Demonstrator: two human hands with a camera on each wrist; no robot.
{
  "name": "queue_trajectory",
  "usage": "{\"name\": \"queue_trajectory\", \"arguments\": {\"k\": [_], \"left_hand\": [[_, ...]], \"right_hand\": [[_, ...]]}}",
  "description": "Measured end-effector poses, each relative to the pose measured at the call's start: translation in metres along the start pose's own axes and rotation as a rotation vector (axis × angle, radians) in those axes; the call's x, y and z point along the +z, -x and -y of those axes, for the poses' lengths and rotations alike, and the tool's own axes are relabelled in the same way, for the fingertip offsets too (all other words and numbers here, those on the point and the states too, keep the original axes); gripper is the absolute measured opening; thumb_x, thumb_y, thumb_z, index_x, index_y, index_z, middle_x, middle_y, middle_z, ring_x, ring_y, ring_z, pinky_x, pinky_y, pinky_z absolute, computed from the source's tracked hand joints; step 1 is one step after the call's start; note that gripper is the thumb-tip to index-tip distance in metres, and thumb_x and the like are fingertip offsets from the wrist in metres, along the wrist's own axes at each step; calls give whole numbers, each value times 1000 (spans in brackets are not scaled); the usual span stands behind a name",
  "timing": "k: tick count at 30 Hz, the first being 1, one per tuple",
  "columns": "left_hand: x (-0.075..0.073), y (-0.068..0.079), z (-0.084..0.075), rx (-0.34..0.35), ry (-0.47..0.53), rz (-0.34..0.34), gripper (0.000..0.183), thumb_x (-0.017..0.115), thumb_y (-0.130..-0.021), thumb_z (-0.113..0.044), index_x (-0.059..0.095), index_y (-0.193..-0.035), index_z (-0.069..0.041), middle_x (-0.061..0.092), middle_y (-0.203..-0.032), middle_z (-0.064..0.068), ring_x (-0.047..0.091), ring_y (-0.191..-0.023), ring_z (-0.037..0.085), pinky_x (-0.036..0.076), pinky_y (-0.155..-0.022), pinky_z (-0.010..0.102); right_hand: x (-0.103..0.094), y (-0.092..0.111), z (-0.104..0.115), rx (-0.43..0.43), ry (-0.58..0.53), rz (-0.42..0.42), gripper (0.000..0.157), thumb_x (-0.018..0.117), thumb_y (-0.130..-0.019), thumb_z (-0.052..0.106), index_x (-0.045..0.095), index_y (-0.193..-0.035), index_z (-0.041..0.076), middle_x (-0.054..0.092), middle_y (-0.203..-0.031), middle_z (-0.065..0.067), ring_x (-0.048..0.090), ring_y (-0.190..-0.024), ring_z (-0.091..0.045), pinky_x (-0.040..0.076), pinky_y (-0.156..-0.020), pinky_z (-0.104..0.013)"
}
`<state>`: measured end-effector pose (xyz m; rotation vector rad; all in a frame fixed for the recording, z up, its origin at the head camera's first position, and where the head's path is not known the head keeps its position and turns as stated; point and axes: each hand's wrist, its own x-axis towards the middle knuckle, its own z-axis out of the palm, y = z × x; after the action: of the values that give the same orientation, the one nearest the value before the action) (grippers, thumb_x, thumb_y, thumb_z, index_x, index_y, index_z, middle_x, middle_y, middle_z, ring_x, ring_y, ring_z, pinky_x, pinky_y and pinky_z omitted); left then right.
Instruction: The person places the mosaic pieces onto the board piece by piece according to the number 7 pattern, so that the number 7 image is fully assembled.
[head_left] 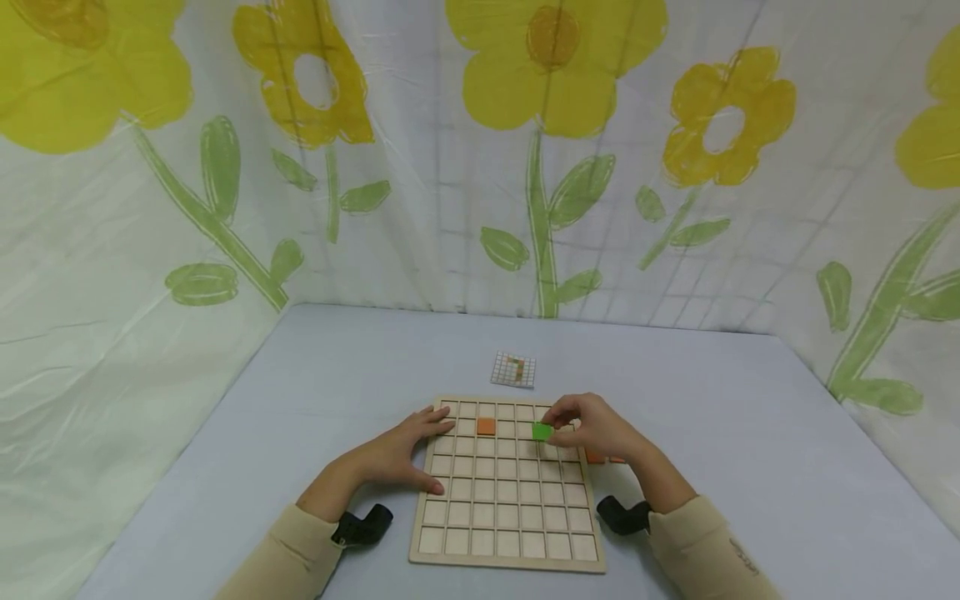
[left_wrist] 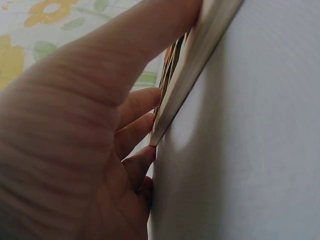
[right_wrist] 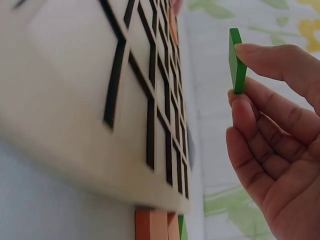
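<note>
A wooden grid board (head_left: 507, 565) lies on the table between the hands. My left hand (head_left: 393, 450) rests along the board's left side, thumb and fingers spread apart; in the left wrist view its fingertips touch the board's edge. Over the upper right squares, my right hand (head_left: 596, 429) pinches a thin green square tile (right_wrist: 237, 62) between thumb and fingers. The right wrist view shows that tile held above the board, its narrow edge toward the camera. One orange tile (head_left: 486, 427) sits in a square of the second row from the far edge.
A small card with a coloured grid pattern (head_left: 513, 369) lies just beyond the board. Beside the board's right edge are orange tiles (right_wrist: 151, 225) and a green tile (right_wrist: 183, 227), partly hidden. A flower-printed curtain (head_left: 420, 208) hangs behind the table.
</note>
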<state>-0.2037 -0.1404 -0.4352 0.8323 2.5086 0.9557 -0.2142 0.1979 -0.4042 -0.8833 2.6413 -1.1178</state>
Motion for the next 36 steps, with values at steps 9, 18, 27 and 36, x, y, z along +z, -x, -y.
{"name": "queue_trajectory", "arguments": {"k": [9, 18, 27, 36], "left_hand": [[0, 0, 1, -6, -2, -2, 92, 81, -67, -43, 38, -144, -15, 17, -157, 2, 5, -146, 31, 16, -111, 61], [2, -2, 3, -14, -4, -2, 93, 81, -67, -45, 37, -144, -17, 17, -157, 0, 5, -146, 30, 16, -112, 60], [1, -1, 5, -12, -6, -3, 92, 81, -67, -44, 38, -143, -17, 18, -157, 1, 5, -146, 30, 15, -112, 60], [0, -1, 4, 0, -1, -1, 92, 81, -67, -43, 38, -143, -16, 18, -157, 2, 5, -146, 30, 15, -112, 60]], "right_hand": [[10, -20, 8, 13, -24, 17, 22, 72, -81, 15, 67, -101, 6, 66, -100, -8, 62, -92, -19, 53, -79, -27], [18, -38, 12, 29, -16, 27, 22, 72, -81, 15, 68, -100, 5, 67, -98, -8, 62, -87, -16, 52, -74, -22], [24, -48, 12, 52, -45, 30, 23, 72, -81, 15, 68, -100, 4, 67, -98, -8, 61, -86, -14, 51, -75, -22], [35, -50, -2, 74, -83, 16, 24, 74, -79, 14, 68, -98, 2, 66, -93, -8, 60, -80, -9, 52, -70, -21]]}}
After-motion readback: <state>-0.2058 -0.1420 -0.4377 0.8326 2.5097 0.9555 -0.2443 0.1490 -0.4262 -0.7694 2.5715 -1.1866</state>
